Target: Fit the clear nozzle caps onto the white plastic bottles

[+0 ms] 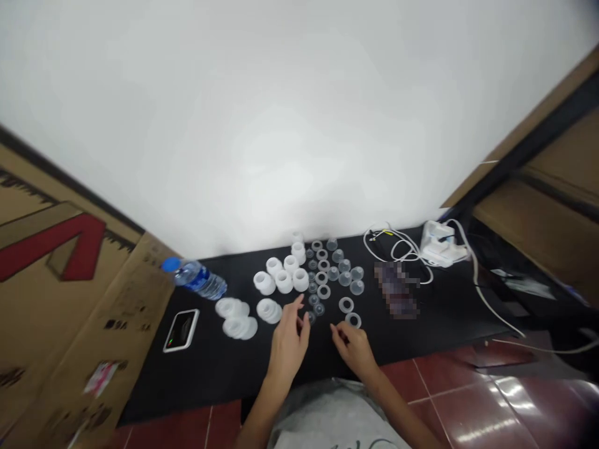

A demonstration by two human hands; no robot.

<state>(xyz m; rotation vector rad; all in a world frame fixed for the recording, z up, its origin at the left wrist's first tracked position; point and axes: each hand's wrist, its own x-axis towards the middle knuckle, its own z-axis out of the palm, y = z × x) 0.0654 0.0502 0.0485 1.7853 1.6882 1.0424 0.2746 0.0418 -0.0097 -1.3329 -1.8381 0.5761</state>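
My left hand (287, 342) is over the middle of the black table, thumb and fingers apart, with nothing visible between them. Its fingertips are just below a group of white plastic collars (283, 281) and beside small clear nipple-shaped pieces (319, 309). To the left of that hand lie white discs (266, 310) in an overlapping stack. My right hand (355, 350) has its fingers curled together low over the table; anything inside them is hidden. Close to its knuckles are two flat translucent rings (352, 320). Further back stand several clear dome-shaped pieces (344, 278) and a column of rings (322, 277).
On the left are a water bottle (199, 278) lying down, a white-edged phone-like device (181, 330) and more discs (239, 327). White cables (402, 246), a power strip (442, 244) and a pixelated item (397, 292) lie right. Cardboard (93, 349) borders the left side; a white wall rises behind.
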